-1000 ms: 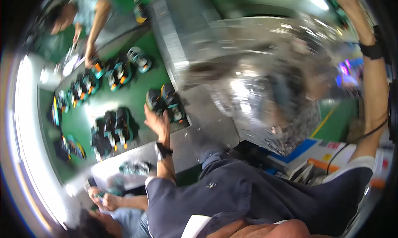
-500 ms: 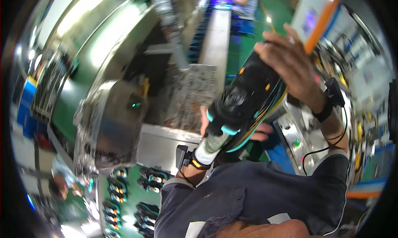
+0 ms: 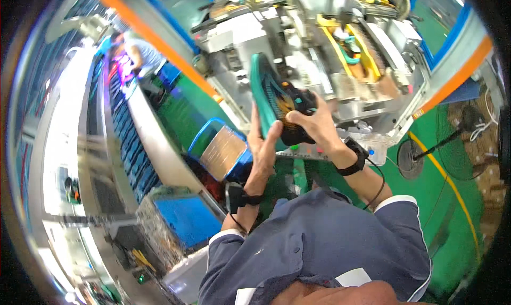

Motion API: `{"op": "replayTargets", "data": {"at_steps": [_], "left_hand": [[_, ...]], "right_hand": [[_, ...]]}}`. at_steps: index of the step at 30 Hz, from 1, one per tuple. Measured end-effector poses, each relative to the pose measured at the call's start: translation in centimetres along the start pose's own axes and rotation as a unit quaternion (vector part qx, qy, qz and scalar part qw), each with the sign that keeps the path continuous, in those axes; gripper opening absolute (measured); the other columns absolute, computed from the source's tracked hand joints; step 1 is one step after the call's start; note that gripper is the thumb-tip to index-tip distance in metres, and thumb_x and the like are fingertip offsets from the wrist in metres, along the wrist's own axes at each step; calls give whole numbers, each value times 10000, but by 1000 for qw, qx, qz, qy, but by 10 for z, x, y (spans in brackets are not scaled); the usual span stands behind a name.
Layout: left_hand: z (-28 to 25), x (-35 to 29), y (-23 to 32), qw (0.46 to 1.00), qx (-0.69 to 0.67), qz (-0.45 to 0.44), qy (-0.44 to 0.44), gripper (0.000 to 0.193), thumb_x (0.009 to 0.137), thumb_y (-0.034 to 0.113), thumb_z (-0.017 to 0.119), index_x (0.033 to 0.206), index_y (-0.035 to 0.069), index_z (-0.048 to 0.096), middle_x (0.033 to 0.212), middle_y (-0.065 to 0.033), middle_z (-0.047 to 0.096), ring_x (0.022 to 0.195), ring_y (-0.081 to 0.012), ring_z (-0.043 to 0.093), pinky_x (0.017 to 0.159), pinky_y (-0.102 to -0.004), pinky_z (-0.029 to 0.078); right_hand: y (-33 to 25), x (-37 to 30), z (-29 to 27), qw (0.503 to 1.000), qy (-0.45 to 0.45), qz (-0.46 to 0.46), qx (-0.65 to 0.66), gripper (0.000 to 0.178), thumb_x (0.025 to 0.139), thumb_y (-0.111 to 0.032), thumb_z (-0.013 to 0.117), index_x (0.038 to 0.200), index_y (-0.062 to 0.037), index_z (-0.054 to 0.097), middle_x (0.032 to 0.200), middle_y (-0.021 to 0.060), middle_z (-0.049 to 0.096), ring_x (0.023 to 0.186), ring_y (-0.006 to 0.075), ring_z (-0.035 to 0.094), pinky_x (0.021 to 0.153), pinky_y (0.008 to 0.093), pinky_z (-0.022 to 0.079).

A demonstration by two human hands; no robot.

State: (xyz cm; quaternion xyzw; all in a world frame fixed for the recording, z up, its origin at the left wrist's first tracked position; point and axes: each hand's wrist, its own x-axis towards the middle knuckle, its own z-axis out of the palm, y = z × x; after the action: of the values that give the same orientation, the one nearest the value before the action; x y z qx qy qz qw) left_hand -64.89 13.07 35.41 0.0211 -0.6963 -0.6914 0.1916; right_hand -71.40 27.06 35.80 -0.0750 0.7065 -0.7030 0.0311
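Both my hands hold a shoe (image 3: 274,100) in front of me, its toe pointing up and away toward the machine. It has a teal sole turned to the left, a black upper and orange-yellow stripes. My left hand (image 3: 261,155) grips the sole side near the heel, thumb bent over its edge. My right hand (image 3: 321,127) is wrapped round the black collar from the right, its thumb lying on the upper. The heel's lower part is partly covered by my fingers. A black strap with a small device sits on each wrist.
Just beyond the shoe stands a metal machine (image 3: 346,112) with a yellow fixture (image 3: 369,55) holding a teal-and-white item. A blue-framed stool (image 3: 222,149) is at left, beside a conveyor (image 3: 154,121). Farther off, a person (image 3: 142,55) works. A fan (image 3: 411,159) stands right.
My view has turned right, from the conveyor side to the machine. The shoe has rotated, and its sole now shows. My right hand has moved from the shoe's far end to its collar.
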Motion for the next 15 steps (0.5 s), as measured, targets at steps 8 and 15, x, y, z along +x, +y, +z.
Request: {"op": "replayTargets", "data": {"at_steps": [8,15], "left_hand": [[140,148,-120,975,-52,-136,-165,712,913,361,610,1419,-47,317,1401,-223,447,1298,-265,439,1061,-349,353],[239,308,-255,968,214,-112,-68,882,708,389,781,1287,-144,383,1166,-300,575,1103,-377,575,923,-413,464]], "right_hand": [[55,46,-165,969,244,21,-24,581,694,-143,758,1223,-1,563,1034,98,649,922,185,607,834,312,488],[34,56,-223,928,356,-19,-106,509,719,-35,668,1214,5,556,1033,73,623,917,154,596,843,282,479]]}}
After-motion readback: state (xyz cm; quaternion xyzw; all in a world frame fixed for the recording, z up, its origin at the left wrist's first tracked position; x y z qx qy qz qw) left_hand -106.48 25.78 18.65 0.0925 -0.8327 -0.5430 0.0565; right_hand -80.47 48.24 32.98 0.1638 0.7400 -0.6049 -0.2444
